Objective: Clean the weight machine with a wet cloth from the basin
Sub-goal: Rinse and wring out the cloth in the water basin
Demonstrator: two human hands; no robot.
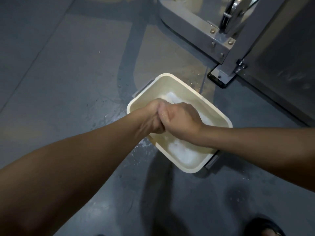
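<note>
A cream rectangular basin (177,80) sits on the grey floor with soapy white water in it. Above it my left hand (151,117) and my right hand (183,120) are clenched into fists pressed side by side, both wet. A bit of white cloth (171,98) shows just beyond my knuckles; the rest is hidden inside the fists. The grey weight machine (245,46) stands at the upper right, with a metal pulley (234,17) and a bolted foot plate (219,78) close to the basin's far corner.
Water is splashed on the floor (109,113) left of the basin and near the machine's foot. The machine's large grey panel (286,68) fills the right side. A foot in a dark sandal (267,227) shows at the bottom right.
</note>
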